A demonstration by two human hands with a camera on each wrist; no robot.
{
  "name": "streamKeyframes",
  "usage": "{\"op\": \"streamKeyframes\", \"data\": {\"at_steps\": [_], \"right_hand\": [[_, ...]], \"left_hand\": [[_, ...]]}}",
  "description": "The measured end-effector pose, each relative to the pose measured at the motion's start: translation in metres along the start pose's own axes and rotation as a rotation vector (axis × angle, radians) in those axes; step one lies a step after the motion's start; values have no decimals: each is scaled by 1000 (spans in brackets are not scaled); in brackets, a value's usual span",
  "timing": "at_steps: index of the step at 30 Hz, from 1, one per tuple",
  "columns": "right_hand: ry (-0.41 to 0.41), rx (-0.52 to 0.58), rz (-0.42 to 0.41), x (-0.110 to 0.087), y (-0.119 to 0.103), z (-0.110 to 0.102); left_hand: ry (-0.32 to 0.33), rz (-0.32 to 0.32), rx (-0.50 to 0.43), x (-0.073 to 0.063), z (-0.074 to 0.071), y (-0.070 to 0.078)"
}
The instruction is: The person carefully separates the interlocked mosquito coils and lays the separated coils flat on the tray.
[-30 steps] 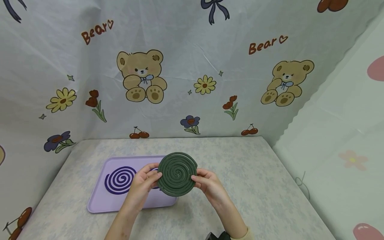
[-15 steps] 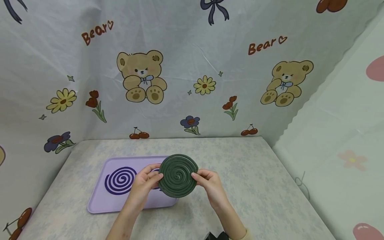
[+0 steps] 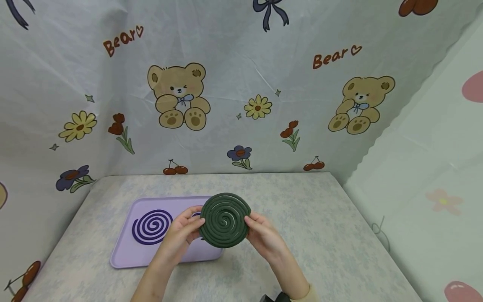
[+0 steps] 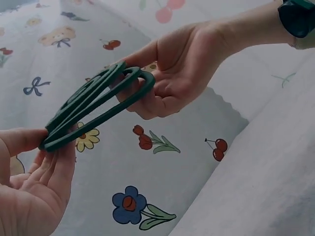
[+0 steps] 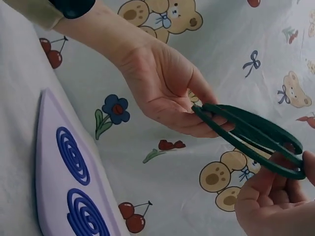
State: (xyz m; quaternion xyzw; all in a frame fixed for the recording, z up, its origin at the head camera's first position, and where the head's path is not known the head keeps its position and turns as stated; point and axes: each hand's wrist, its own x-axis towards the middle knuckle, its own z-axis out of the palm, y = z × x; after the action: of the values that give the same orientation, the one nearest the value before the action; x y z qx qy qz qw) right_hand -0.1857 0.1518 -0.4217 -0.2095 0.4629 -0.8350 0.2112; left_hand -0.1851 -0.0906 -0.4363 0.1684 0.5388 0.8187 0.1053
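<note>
Both hands hold a green mosquito coil point(image 3: 224, 220) above the table, its flat spiral face toward the head camera. My left hand point(image 3: 180, 230) pinches its left edge, thumb in front and fingers behind. At the opposite edge my right hand point(image 3: 266, 235) pinches it the same way. Seen edge-on in the left wrist view, the green coil point(image 4: 98, 101) has its rings spread apart into layers. A purple spiral coil point(image 3: 152, 227) lies on a lilac tray point(image 3: 128, 258) behind the left hand. A second purple coil point(image 5: 87, 216) is on that tray, mostly hidden in the head view.
The tray occupies the left part of the pale mottled table point(image 3: 320, 243). A white cloth printed with bears point(image 3: 182, 96) and flowers hangs behind and at the sides. Part of a black device point(image 3: 277, 298) shows by the right wrist at the bottom edge.
The green coil has shifted very slightly to the right, with both hands still on it. My right thumb sits a little farther right. Tray and purple coils stay in place.
</note>
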Motion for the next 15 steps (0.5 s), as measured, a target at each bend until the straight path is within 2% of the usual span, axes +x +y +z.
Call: {"op": "streamKeyframes", "data": {"at_steps": [3,6,8,11,15], "right_hand": [[-96,134,1,0,-1,1],[-86,123,6,-1,-2,3],[-24,39,9,-1,-4,4],[124,-131,30,-3,-6,6],[323,-343,53,-3,-7,8]], "left_hand": [[-132,9,-139,1,-2,0],[-154,27,-163,-1,-2,1],[-118,36,-127,-2,-1,3],[-58,28,-64,-3,2,6],[0,13,-39,-3,4,8]]}}
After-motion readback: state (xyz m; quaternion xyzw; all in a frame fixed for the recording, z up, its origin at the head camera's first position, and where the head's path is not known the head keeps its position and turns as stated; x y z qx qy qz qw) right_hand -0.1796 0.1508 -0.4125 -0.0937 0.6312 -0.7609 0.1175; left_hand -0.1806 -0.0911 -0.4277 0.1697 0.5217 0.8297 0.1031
